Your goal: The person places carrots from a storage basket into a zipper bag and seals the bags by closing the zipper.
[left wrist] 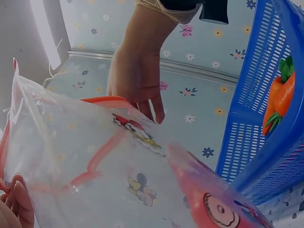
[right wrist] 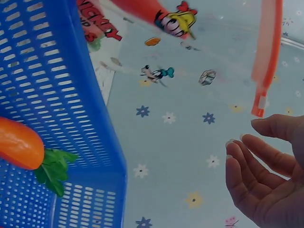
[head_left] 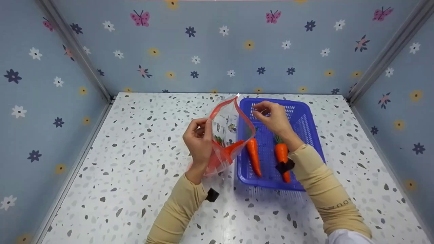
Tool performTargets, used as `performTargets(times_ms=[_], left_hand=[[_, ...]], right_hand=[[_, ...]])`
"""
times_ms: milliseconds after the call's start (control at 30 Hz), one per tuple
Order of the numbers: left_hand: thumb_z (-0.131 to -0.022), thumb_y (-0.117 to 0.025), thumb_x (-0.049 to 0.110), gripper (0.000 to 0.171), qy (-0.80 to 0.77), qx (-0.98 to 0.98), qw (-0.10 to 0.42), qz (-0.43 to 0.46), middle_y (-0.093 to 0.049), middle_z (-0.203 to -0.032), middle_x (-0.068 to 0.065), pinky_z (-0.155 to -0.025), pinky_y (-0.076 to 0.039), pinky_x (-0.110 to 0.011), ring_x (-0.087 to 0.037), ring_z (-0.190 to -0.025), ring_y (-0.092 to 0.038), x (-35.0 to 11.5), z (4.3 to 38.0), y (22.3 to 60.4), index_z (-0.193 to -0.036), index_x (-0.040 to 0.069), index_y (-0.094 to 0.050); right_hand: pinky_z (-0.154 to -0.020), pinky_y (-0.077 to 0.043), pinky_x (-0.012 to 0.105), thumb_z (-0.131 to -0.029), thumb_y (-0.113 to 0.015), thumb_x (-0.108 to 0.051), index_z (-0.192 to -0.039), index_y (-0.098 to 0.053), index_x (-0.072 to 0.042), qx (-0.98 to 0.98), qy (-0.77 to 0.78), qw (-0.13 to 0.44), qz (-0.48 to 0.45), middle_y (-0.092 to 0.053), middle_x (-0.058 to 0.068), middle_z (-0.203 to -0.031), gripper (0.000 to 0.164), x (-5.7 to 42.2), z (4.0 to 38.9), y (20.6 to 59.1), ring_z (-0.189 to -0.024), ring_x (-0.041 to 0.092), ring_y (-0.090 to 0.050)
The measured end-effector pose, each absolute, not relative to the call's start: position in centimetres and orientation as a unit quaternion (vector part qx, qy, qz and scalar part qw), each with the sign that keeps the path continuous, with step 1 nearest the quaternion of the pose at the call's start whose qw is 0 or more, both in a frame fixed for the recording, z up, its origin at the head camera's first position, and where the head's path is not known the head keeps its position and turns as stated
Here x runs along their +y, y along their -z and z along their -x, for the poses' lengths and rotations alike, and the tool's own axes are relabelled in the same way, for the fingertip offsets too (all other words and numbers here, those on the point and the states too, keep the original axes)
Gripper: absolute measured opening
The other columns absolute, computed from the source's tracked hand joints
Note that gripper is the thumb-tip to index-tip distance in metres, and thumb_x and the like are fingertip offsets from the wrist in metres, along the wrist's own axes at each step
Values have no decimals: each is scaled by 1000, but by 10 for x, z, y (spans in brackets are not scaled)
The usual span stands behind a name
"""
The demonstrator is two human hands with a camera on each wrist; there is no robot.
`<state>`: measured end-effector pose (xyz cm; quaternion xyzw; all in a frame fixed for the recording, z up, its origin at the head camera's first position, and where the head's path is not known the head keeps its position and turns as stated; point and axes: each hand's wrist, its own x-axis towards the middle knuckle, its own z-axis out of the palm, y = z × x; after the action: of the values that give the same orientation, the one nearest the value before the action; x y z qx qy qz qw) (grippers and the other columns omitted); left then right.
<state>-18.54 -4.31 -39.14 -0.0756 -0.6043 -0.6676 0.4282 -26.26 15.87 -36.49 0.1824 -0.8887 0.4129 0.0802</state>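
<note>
A clear plastic zip bag (head_left: 217, 166) with red trim and printed cartoon figures hangs with its mouth spread apart. My left hand (head_left: 199, 142) pinches the left side of its rim between thumb and fingers. Inside the bag, an orange carrot (head_left: 234, 147) and some green leaves show through the plastic. My right hand (head_left: 275, 118) hovers over the basket's far part, fingers loosely bent and holding nothing. In the right wrist view, the zip's red end (right wrist: 260, 105) is close to the thumb of that hand, with a small gap between.
A blue perforated basket (head_left: 313, 135) stands right of the bag. One carrot (head_left: 253, 156) lies along its left side, another carrot (head_left: 280, 153) partly under my right wrist. The speckled white tabletop (head_left: 142, 162) is bounded by flowered panels (head_left: 217, 44) behind and at both sides.
</note>
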Motion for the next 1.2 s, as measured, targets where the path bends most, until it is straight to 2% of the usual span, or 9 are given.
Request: performTargets(times_ms=[233,533,700,800,1000,1067,1200], left_hand=[[-82,-57,-1,7,666,-612,421,65,-56,-69,-13,-48,-44,-21,-28,-50,-50,-45,184,390,-81,-7,-61],[-82,-57,-1,7,669,-607,423,66,-57,-69,-13,-47,-44,-22,-23,-50,-51,-45,185,391,-79,-7,-61],[-82,-58,0,7,670,-604,426,70,-57,-68,-11,-46,-44,-23,-18,-49,-51,-43,185,391,-79,-6,-61],[-82,-58,1,8,674,-600,426,72,-57,-68,-11,-46,-44,-22,-15,-50,-52,-43,187,394,-79,-5,-61],[-83,-59,8,9,674,-592,434,80,-57,-68,-8,-45,-43,-22,-17,-49,-52,-46,197,409,-80,0,-63],[-83,-59,8,10,677,-591,431,79,-57,-68,-8,-46,-43,-22,-18,-49,-51,-46,195,407,-80,0,-63],[-84,-58,8,11,681,-588,430,78,-56,-68,-9,-46,-43,-22,-16,-49,-51,-46,193,404,-80,-2,-62]], right_hand=[[-72,-48,36,-84,-61,-13,-101,-62,2,-908,-394,13,-143,-62,15,-92,23,167,282,392,-81,26,-58],[-64,-51,34,-82,-62,-11,-100,-61,8,-918,-376,-42,-121,-62,21,-88,26,174,295,428,-75,29,-61],[-59,-52,30,-82,-62,-12,-100,-60,8,-922,-362,-83,-108,-63,21,-85,27,175,298,442,-66,22,-61],[-54,-51,28,-79,-66,-18,-97,-62,5,-913,-379,-96,-118,-64,18,-80,29,178,300,452,-60,19,-61],[-55,-51,29,-78,-68,-19,-98,-61,4,-914,-365,-132,-120,-63,15,-78,31,181,298,465,-59,19,-60],[-58,-51,31,-79,-66,-17,-103,-59,5,-921,-339,-161,-102,-62,16,-84,33,179,296,465,-62,20,-59],[-60,-51,32,-79,-67,-23,-107,-56,5,-921,-320,-200,-91,-59,15,-86,41,180,292,469,-65,21,-58]])
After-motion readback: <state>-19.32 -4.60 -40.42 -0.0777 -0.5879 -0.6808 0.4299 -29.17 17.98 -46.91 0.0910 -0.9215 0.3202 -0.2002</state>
